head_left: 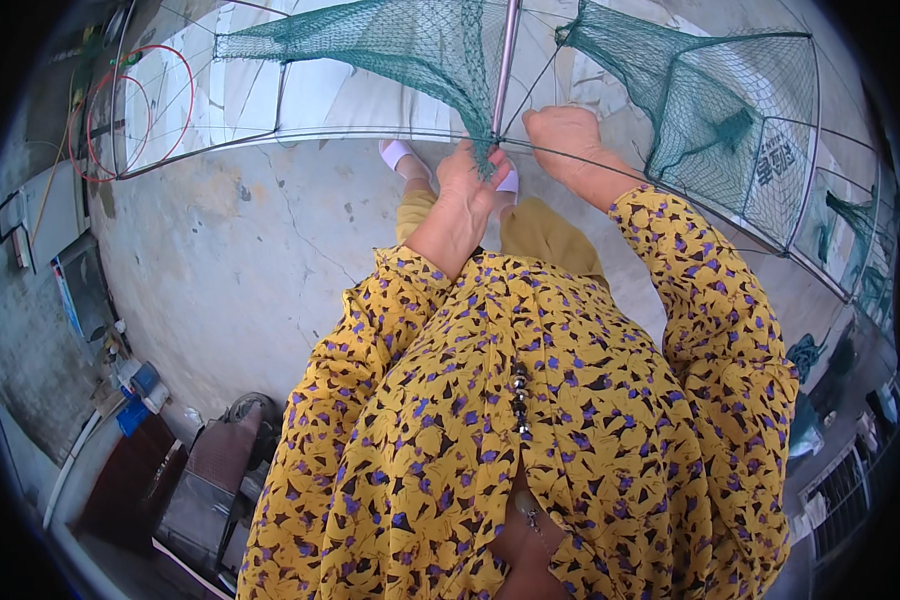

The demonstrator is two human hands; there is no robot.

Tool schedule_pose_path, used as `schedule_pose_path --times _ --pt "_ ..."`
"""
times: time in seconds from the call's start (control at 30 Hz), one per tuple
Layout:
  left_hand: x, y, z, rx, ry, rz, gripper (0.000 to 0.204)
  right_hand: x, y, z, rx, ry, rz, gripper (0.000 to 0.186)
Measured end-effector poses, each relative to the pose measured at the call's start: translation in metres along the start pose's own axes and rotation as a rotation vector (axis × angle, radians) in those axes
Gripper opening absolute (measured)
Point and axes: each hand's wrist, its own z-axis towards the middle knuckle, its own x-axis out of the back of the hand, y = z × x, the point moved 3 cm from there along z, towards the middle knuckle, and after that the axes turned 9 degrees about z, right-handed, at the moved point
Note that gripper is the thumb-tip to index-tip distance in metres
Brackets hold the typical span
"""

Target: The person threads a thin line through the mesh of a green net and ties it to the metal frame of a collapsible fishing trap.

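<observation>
My left hand (467, 175) is closed on green netting (400, 70) where it bunches at a thin frame rod, below an upright metal pole (508, 55). My right hand (560, 135) is raised to the right of it, fingers curled into a pinch beside dark cords; what it holds is too small to make out. The long net structure stretches across the upper view, with thin rectangular frames and several mesh funnels; a second funnel (710, 110) hangs on the right, in front of a white printed sheet.
Concrete floor (230, 250) lies under my feet in light slip-on shoes. At left are red rings (185, 75), a grey wall, blue containers (145, 380) and a dark seat-like object (220, 455). More bundled netting (805, 355) and a barred grille (830, 495) are at right.
</observation>
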Motion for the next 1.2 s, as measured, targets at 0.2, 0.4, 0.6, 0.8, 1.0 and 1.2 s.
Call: schedule_pose_path --times 0.2,0.4,0.6,0.8,1.0,1.2 --pt "-0.022 0.012 -0.014 -0.025 -0.060 0.028 0.012 0.005 -0.006 0.003 -0.123 0.046 0.208 0.013" --pt "-0.011 0.000 0.000 0.051 -0.001 0.053 0.013 -0.010 0.007 0.011 -0.229 -0.117 0.459 0.016" --pt "-0.006 0.006 -0.003 -0.186 -0.140 0.500 0.018 -0.013 0.007 0.026 -0.013 -0.354 0.579 0.021" --pt "-0.006 0.009 -0.002 -0.238 -0.171 0.621 0.018 -0.013 0.008 0.030 0.034 -0.402 0.693 0.023" --pt "-0.007 0.014 0.001 -0.267 -0.109 0.792 0.015 -0.022 0.011 0.030 0.004 -0.371 0.667 0.021" --pt "0.029 0.002 0.053 -0.498 0.079 1.255 0.016 0.009 -0.020 0.000 -0.093 -0.060 0.500 0.019"
